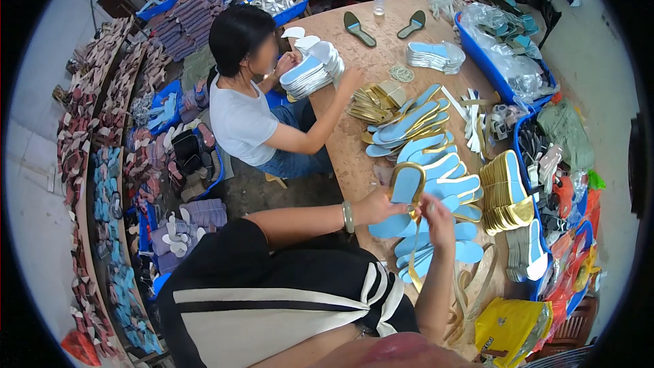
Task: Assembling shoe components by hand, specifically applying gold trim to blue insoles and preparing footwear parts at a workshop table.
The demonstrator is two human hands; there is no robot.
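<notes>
At the far left, long racks (102,129) carry pink and blue shoe parts. A co-worker (242,123) in a white shirt sits at the pale brown bench (347,140), arms reaching to a stack of white and light-blue insoles (306,76). The person's left hand (381,208), with a pale bracelet (348,217) at its wrist, is closed on the lower part of 1 light-blue insole with a gold border (407,184), held above the bench, its rounded end pointing away. A gold strip (411,266) hangs below that insole. Just to the right, the right hand (437,218) has its fingertips drawn together, apparently pinching the strip near the insole's lower edge. More loose blue insoles (445,165) lie spread around both hands. Farther right stand a row of gold-edged insoles (501,187), a yellow bag (506,330) and a blue bin (480,61) filled with plastic-wrapped pieces.
</notes>
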